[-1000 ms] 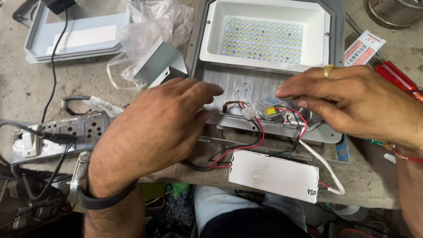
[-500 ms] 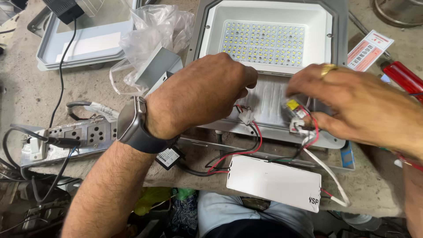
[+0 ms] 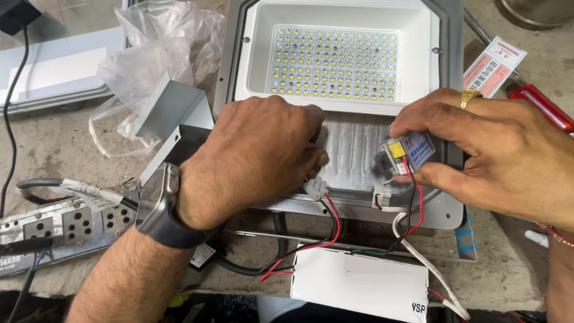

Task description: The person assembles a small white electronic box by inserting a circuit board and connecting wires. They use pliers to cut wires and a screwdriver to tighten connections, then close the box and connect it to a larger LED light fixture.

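Item: small yellow-and-blue module (image 3: 408, 153), on red/black leads over LED floodlight (image 3: 341, 107) | my right hand (image 3: 484, 155) pinches it | left hand (image 3: 257, 158) curled on white connector (image 3: 315, 188) | light, fragile; hold casing, not wires.

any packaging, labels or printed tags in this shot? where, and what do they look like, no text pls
Clear plastic bag: crumpled, upper left of the floodlight.
Red and white card: oblong, tilted, upper right by the lamp frame.
Small module label: blue-white sticker on the yellow part pinched in the right hand.
White driver box: flat, bottom centre, dark print at one corner.
Small white tag: below the left hand.
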`<state>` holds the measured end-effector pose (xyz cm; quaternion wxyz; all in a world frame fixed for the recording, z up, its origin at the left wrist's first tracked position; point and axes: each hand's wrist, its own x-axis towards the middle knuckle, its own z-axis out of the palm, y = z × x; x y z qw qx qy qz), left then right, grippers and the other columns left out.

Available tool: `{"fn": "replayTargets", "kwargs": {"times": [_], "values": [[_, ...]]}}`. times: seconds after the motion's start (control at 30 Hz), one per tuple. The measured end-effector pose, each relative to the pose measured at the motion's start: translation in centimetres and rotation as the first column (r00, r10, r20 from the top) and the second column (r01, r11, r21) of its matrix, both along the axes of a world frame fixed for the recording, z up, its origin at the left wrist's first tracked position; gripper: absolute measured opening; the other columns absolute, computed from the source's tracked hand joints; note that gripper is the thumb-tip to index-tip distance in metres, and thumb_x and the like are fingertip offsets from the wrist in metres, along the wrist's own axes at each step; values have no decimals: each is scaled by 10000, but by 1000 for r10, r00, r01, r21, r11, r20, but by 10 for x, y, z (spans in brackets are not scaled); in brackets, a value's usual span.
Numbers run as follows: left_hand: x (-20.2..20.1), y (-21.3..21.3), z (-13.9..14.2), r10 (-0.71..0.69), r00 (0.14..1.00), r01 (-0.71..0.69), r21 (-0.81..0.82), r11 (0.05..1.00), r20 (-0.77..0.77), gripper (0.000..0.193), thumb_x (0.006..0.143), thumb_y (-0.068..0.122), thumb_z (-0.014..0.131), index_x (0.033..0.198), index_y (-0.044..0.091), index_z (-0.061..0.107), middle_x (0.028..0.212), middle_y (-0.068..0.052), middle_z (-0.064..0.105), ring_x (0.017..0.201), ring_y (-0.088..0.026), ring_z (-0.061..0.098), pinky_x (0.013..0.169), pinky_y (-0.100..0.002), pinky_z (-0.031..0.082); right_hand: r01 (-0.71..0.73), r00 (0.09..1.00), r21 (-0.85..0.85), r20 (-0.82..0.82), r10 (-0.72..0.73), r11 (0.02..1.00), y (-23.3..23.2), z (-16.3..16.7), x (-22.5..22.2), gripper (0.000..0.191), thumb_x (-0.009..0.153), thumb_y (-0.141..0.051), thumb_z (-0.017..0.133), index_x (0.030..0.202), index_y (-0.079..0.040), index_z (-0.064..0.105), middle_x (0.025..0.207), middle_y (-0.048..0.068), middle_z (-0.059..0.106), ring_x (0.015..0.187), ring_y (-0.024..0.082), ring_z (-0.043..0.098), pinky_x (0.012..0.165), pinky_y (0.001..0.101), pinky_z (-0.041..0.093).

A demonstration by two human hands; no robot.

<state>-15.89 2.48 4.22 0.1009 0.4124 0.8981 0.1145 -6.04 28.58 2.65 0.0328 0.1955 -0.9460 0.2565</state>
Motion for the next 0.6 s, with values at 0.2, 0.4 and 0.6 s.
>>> {"fn": "replayTargets", "kwargs": {"times": [0.2, 0.4, 0.6], "values": [[10, -7, 2, -3, 998, 9, 106, 994, -59, 247, 891, 331, 720, 883, 84, 715, 649, -129, 694, 619, -342, 703, 546, -490, 538, -19, 1000, 33, -2, 19, 999, -2, 10, -1, 508, 688, -130, 840, 1169, -75, 688, 1165, 19, 725, 982, 166, 729, 775, 301, 589], [17, -7, 0, 20, 995, -11, 98, 995, -100, 294, 911, 333, 702, 832, 50, 698, 614, -148, 680, 583, -365, 689, 540, -509, 527, 74, 995, 35, -72, -71, 997, -9, 18, 8, 462, 744, -104, 812, 1189, -83, 687, 1200, 19, 717, 987, 155, 721, 763, 285, 561], [17, -9, -2, 115, 989, -119, 35, 992, 98, 313, 916, 387, 708, 945, 76, 695, 724, -115, 743, 711, -321, 733, 662, -471, 564, 8, 967, 88, -254, 15, 996, -17, 22, 6, 394, 763, -62, 769, 1149, -53, 688, 1209, 62, 696, 1085, 219, 699, 873, 317, 595]]}}
